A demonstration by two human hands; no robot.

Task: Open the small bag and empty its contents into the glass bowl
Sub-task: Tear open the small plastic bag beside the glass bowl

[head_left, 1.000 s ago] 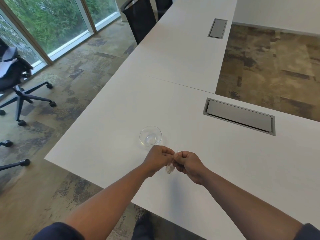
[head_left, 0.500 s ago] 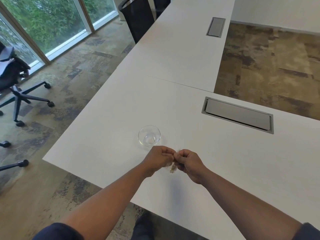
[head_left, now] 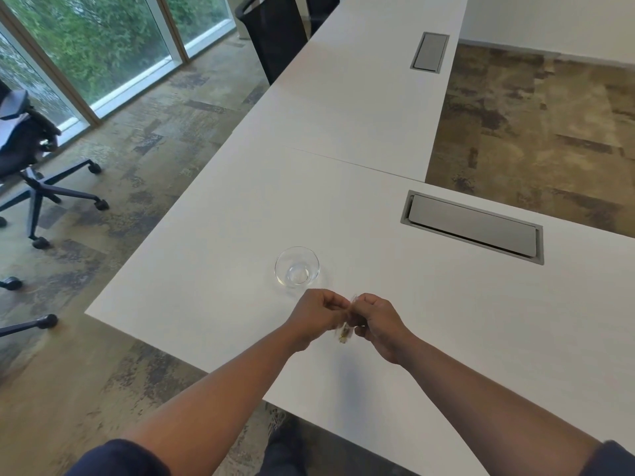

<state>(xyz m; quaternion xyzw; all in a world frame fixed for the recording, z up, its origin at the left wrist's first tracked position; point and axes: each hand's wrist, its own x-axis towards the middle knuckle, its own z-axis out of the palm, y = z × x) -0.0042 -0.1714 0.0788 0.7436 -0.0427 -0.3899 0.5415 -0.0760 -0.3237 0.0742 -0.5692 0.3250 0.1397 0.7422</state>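
Observation:
A small clear bag (head_left: pixel 344 334) with yellowish-green bits at its bottom hangs between my two hands above the white table. My left hand (head_left: pixel 316 314) and my right hand (head_left: pixel 376 321) both pinch its top edge, knuckles nearly touching. The bag is blurred and mostly hidden by my fingers. Whether its top is open cannot be told. A small glass bowl (head_left: pixel 297 267) stands upright on the table just beyond my left hand, with nothing visible inside.
A grey cable hatch (head_left: pixel 472 226) is set into the white table (head_left: pixel 223 235) to the right rear. The table's front edge runs close below my hands. Office chairs (head_left: pixel 31 159) stand on the carpet at left.
My hands stay together on the bag. The bag's lower end has shifted slightly, and yellowish contents now show in it.

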